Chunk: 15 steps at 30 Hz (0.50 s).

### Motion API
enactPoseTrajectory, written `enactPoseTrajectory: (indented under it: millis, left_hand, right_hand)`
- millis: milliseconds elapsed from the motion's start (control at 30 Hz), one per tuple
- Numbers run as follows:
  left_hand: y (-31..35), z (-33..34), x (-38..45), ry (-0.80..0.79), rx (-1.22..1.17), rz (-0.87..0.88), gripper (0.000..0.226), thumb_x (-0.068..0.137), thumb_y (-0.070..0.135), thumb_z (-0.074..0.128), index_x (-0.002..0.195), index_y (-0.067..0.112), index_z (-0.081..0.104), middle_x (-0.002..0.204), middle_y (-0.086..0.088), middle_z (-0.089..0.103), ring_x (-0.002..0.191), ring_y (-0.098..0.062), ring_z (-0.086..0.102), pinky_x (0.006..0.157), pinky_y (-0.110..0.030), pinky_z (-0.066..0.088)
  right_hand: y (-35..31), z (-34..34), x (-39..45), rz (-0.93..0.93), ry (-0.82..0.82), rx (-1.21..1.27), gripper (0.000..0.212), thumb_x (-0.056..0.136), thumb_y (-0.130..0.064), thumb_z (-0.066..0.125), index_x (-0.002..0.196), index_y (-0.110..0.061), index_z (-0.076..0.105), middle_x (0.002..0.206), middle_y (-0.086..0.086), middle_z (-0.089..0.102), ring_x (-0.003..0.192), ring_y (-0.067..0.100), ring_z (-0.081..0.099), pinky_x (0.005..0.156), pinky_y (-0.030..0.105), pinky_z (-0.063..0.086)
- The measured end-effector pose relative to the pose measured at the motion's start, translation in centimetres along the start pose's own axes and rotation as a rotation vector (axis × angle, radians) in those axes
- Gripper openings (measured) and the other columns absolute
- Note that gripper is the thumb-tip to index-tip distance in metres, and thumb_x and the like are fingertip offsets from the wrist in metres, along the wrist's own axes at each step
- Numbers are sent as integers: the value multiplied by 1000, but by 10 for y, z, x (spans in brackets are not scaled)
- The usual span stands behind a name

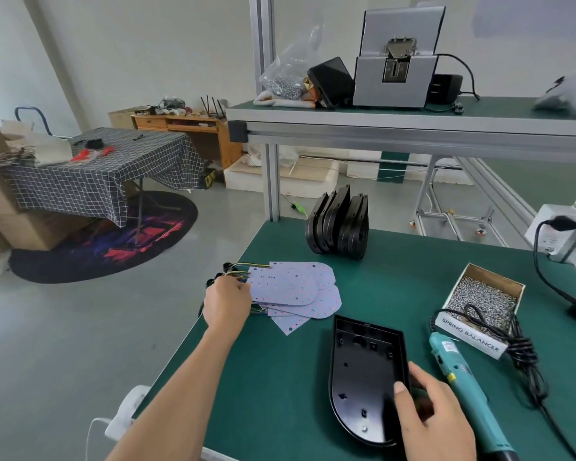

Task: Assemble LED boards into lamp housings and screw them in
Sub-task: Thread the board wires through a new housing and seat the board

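Head view: your left hand [227, 302] rests at the wired end of the fanned stack of LED boards [295, 291] near the left edge of the green counter [280, 377]; its fingertips lie under or behind the boards, so whether it grips them cannot be told. The boards lie flat, long axes running roughly left to right, rounded ends pointing right and wire leads pointing left over the counter edge. Your right hand [426, 414] grasps the right rim of the open black lamp housing [363, 371], thumb pressed inside the tray. The housing lies flat with its cavity up, long axis running toward and away from you, squared end far, rounded end near. More black housings [338, 224] stand on edge together at the back of the counter. A teal electric screwdriver [463, 384] lies just right of your right hand, tip end pointing away from you. Beside it a cardboard box of screws [484, 296] carries a white label reading "SPRING BALANCER". No other writing is legible.
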<state>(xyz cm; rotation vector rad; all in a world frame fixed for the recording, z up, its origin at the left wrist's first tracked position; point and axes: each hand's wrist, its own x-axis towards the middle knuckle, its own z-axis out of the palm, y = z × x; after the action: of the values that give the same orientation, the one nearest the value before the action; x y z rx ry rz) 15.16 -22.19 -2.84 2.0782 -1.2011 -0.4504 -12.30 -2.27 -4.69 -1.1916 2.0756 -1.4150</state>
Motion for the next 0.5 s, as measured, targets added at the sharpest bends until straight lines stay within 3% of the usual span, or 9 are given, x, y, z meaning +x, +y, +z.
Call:
enactPoseTrajectory:
  millis: [67,167,267,400,500]
  left_hand:
    - [0,-2,3,-17,-50,-10,35,86,16,57,56,14,39,55,0,42,54,-26,31,52,-27,29]
    - [4,-9,15,-100,-442,-212,36,88,14,64,59,18,44,54,2,35,54,-22,26,51,-26,21]
    - [9,-23,28,-214,-721,-323,25,95,13,68,72,12,57,53,1,46,46,-15,39,44,-21,28]
    - [11,-48,42,-184,-658,-186,21,101,17,54,86,7,64,57,0,60,54,-18,52,49,-27,35]
    - [9,-70,47,-136,-599,-72,26,105,16,41,93,12,64,79,-6,70,59,-15,67,55,-30,42]
  right_hand:
    - [0,0,0,7,0,8,34,85,-16,81,116,-29,76,104,-7,69,87,4,61,86,34,45]
    - [-1,0,0,18,0,6,33,85,-16,81,116,-28,76,105,-6,69,89,10,60,88,32,44]
    - [0,0,0,15,-2,0,33,85,-16,80,116,-28,76,107,-6,69,96,16,60,90,31,42]
    - [1,1,1,-4,9,-18,34,85,-16,81,117,-28,75,106,-6,68,94,17,61,87,31,42]
    - [3,1,3,-5,11,-3,34,86,-15,80,117,-28,75,109,-7,67,98,21,64,89,36,47]
